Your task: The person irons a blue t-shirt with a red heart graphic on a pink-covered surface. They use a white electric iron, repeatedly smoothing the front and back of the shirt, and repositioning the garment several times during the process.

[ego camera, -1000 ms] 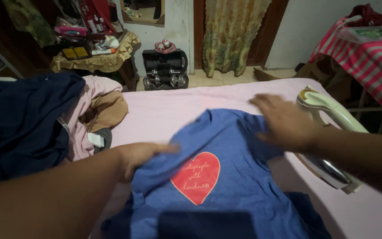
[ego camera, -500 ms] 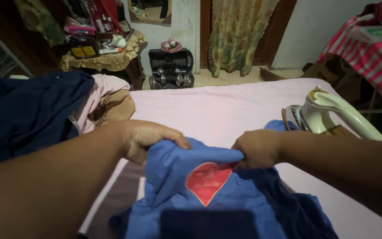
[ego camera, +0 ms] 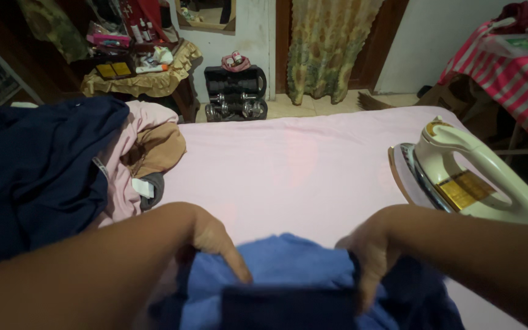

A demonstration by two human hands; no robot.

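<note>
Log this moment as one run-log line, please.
left hand: gripping blue shirt | right hand: gripping same shirt | iron: standing right on pink sheet

Both forearms reached forward, low in view. Left hand [ego camera: 212, 241] and right hand [ego camera: 368, 253] lay near each other, fingers curled downward, gripping.

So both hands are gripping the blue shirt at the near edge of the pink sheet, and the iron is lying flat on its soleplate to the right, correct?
Not quite. In the head view the iron stands up on its heel, soleplate facing left, not lying flat. The rest holds: the left hand and right hand both grip the blue shirt at the near edge of the pink sheet.
</note>
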